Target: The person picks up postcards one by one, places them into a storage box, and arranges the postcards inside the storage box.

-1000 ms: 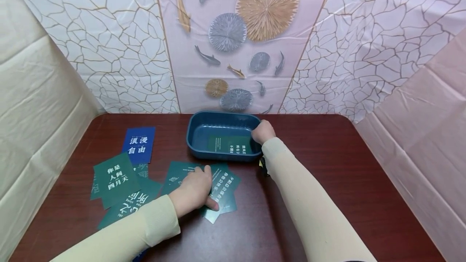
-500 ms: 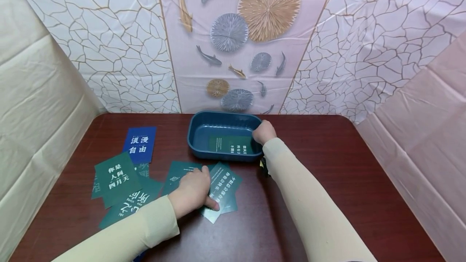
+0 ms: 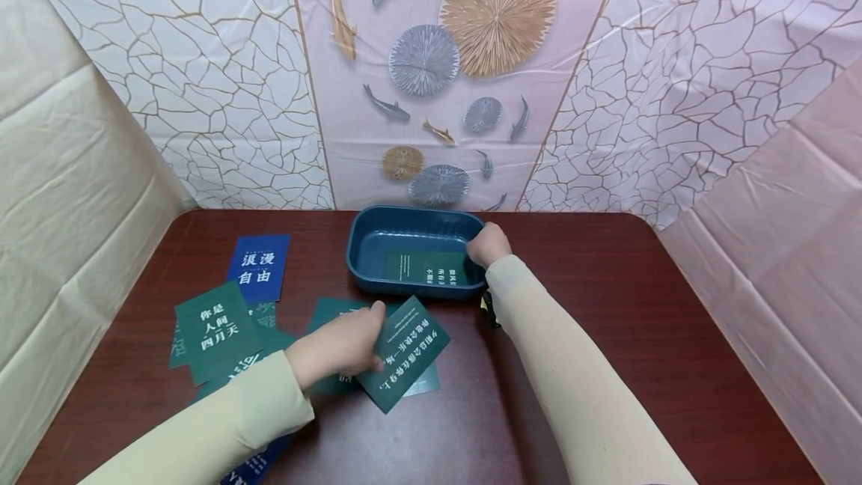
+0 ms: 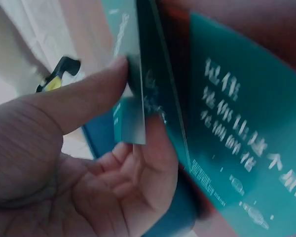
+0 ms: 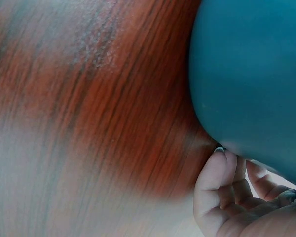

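My left hand (image 3: 340,343) pinches a green card (image 3: 412,350) with white lettering by its left edge, tilted up over other cards. In the left wrist view, the thumb lies on one face of the held card (image 4: 130,89) and the fingers are behind it. Another green card (image 4: 251,138) is close beside them. At the back middle of the table is a dark blue rectangular tub (image 3: 404,290). My right hand (image 3: 489,245) grips its right rim, with fingertips against the outer wall (image 5: 251,74). Inside the tub lies a green card (image 3: 424,266).
To the left lie a blue card (image 3: 261,266) and several overlapping green cards (image 3: 218,324). Another blue card (image 3: 259,462) is partly hidden under my left forearm. A patterned cloth (image 3: 431,133) hangs behind the brown table (image 3: 606,335).
My left hand has gone from lying over the card pile to pinching the top green card, whose near edge has lifted. The right hand and tub stay in place.
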Demonstrator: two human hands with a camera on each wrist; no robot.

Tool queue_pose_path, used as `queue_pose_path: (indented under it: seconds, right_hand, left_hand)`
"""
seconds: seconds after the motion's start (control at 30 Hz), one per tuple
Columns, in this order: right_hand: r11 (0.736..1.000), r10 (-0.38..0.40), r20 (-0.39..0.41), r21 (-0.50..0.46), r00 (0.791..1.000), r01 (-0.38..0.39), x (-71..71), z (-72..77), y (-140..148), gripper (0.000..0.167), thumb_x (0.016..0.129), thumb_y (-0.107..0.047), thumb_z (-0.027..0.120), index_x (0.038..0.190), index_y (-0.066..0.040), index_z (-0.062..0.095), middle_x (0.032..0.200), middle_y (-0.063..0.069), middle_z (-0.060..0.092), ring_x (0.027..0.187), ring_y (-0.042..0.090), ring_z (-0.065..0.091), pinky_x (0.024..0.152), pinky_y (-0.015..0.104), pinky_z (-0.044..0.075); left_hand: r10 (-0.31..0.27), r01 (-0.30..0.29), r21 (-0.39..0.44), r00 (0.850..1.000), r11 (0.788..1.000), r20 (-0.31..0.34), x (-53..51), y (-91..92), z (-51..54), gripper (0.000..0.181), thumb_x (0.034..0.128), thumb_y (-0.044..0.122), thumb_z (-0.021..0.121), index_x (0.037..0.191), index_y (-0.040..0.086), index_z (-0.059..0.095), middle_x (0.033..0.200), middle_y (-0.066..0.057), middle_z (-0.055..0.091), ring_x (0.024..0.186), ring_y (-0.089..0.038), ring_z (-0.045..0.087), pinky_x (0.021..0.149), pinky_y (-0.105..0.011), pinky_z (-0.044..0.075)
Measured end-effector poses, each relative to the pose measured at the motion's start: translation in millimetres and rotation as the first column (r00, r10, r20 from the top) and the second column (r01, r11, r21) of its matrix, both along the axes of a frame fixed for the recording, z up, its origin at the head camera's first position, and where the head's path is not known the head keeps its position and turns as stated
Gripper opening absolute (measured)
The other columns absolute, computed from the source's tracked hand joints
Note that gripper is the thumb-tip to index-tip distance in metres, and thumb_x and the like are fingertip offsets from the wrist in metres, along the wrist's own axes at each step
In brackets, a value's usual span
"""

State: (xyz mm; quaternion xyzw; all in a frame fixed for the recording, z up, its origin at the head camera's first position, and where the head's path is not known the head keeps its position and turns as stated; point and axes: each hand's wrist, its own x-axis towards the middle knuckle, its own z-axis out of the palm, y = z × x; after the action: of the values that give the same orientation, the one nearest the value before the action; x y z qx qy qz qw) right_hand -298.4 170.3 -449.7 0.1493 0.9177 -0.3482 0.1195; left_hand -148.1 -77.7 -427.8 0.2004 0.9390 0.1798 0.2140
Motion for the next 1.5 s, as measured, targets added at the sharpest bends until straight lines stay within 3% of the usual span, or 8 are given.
queue_pose_path:
  seconds: [0.13, 0.3, 0.57, 0.77, 1.0, 1.13, 1.27, 1.5]
  right_hand:
    - [1.000, 0.001, -0.001, 0.000, 1.000, -0.001, 0.4, 1.0, -0.1, 0.058, 0.096, -0.008, 0.052, 0.148, 0.001, 0.028, 0.145, 0.020, 0.040, 0.128, 0.035, 0.043, 0.096, 0.051, 0.044]
    - [1.000, -0.004, 0.003, 0.002, 1.000, 0.004, 1.2, 1.2, -0.6, 0.058, 0.096, -0.008, 0.052, 0.148, 0.001, 0.028, 0.144, 0.020, 0.041, 0.127, 0.035, 0.044, 0.095, 0.051, 0.044]
    - [1.000, -0.006, 0.000, 0.013, 1.000, 0.006, 2.1, 1.6, -0.8, 0.057, 0.096, -0.008, 0.052, 0.147, 0.001, 0.030, 0.142, 0.021, 0.043, 0.125, 0.035, 0.046, 0.095, 0.051, 0.045]
    - [1.000, -0.010, -0.003, 0.009, 1.000, 0.010, 2.7, 1.7, -0.5, 0.057, 0.096, -0.008, 0.052, 0.147, 0.001, 0.030, 0.143, 0.020, 0.042, 0.125, 0.034, 0.046, 0.096, 0.051, 0.044]
    - [0.999, 0.024, -0.008, 0.021, 1.000, -0.024, 1.2, 1.6, 1.8, 0.055, 0.096, -0.009, 0.052, 0.145, 0.003, 0.032, 0.142, 0.020, 0.043, 0.123, 0.034, 0.047, 0.097, 0.049, 0.044]
    - [0.999, 0.024, 0.004, 0.025, 1.000, -0.024, 0.4, 2.0, 2.5, 0.053, 0.095, -0.009, 0.053, 0.144, 0.002, 0.034, 0.141, 0.020, 0.044, 0.122, 0.034, 0.047, 0.097, 0.049, 0.044]
    - [1.000, 0.004, 0.013, 0.026, 1.000, -0.004, -0.3, 1.9, 1.2, 0.054, 0.095, -0.010, 0.054, 0.145, 0.001, 0.034, 0.140, 0.019, 0.045, 0.123, 0.033, 0.047, 0.097, 0.049, 0.044]
    - [1.000, -0.017, 0.005, 0.025, 1.000, 0.017, -0.7, 1.2, -1.2, 0.054, 0.095, -0.010, 0.054, 0.144, 0.001, 0.034, 0.136, 0.020, 0.047, 0.120, 0.033, 0.049, 0.095, 0.049, 0.045]
  left_hand:
    - [-0.070, 0.065, 0.064, 0.994, 0.996, 0.079, -3.9, -7.1, 11.8, 0.038, 0.0873, 0.006, 0.070, 0.116, 0.005, 0.045, 0.086, -0.003, 0.055, 0.075, -0.017, 0.054, 0.072, -0.037, 0.046]
    - [-0.131, 0.114, 0.125, 0.981, 0.986, 0.139, -7.0, -14.5, 25.1, 0.030, 0.0933, 0.003, 0.061, 0.117, 0.011, 0.044, 0.086, -0.002, 0.053, 0.072, -0.016, 0.053, 0.069, -0.034, 0.043]
    - [-0.178, 0.151, 0.187, 0.974, 0.971, 0.139, -13.5, -23.7, 43.8, 0.024, 0.0961, 0.007, 0.058, 0.118, 0.015, 0.051, 0.096, -0.001, 0.054, 0.085, -0.015, 0.053, 0.077, -0.036, 0.043]
    - [-0.191, 0.152, 0.289, 0.975, 0.945, 0.115, -22.4, -31.2, 56.3, 0.013, 0.0977, 0.005, 0.053, 0.108, 0.013, 0.055, 0.089, -0.001, 0.056, 0.072, -0.014, 0.053, 0.070, -0.035, 0.045]
    - [-0.111, 0.102, 0.362, 0.994, 0.927, 0.006, -34.3, -39.2, 67.4, 0.013, 0.0985, 0.008, 0.055, 0.110, 0.012, 0.057, 0.097, 0.000, 0.059, 0.087, -0.015, 0.054, 0.078, -0.035, 0.045]
    - [0.002, 0.022, 0.439, 0.999, 0.898, -0.055, -42.4, -37.2, 67.1, 0.014, 0.0994, 0.012, 0.054, 0.113, 0.012, 0.056, 0.099, -0.003, 0.058, 0.085, -0.018, 0.055, 0.075, -0.035, 0.047]
    - [0.126, -0.056, 0.513, 0.987, 0.856, -0.103, -51.4, -33.1, 63.9, 0.012, 0.0997, 0.012, 0.053, 0.112, 0.011, 0.056, 0.099, -0.005, 0.059, 0.084, -0.020, 0.056, 0.073, -0.036, 0.047]
    - [0.279, -0.139, 0.596, 0.949, 0.791, -0.149, -69.7, -25.5, 58.0, 0.009, 0.0993, 0.012, 0.054, 0.108, 0.010, 0.055, 0.097, -0.007, 0.057, 0.086, -0.021, 0.056, 0.074, -0.036, 0.046]
